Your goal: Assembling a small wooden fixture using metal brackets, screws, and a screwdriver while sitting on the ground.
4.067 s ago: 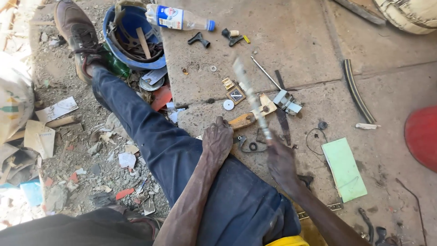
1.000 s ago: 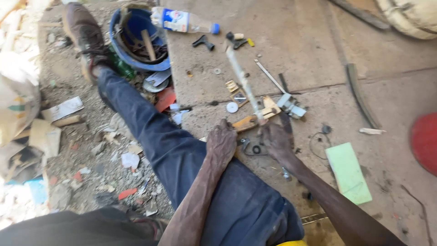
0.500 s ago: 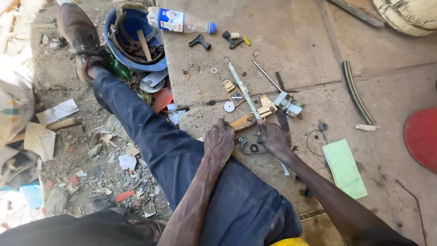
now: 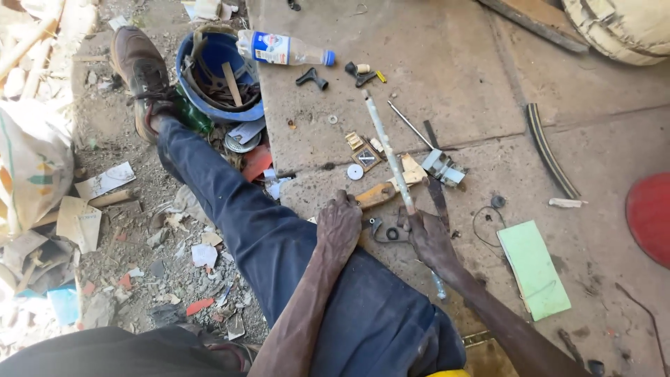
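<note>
Cracked concrete slab carried scattered parts; right hand gripped a long pale metal rod at its near end, seemingly stiff and light; left hand rested loosely curled on the knee.

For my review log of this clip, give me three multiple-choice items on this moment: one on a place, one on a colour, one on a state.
1. Where does the plastic bottle lie?
A. on the slab beside the blue helmet
B. on the green card
C. in the left hand

2. What colour is the flat card on the slab, to the right of the right hand?
A. red
B. light green
C. black

3. What is the right hand doing?
A. lying open and empty
B. gripping the lower end of a long pale rod
C. holding the bottle

Answers: 1 A, the bottle lies on its side next to the upturned helmet. 2 B, the card is pale green. 3 B, the fingers close round the rod's end, while the left hand rests on the knee.
</note>
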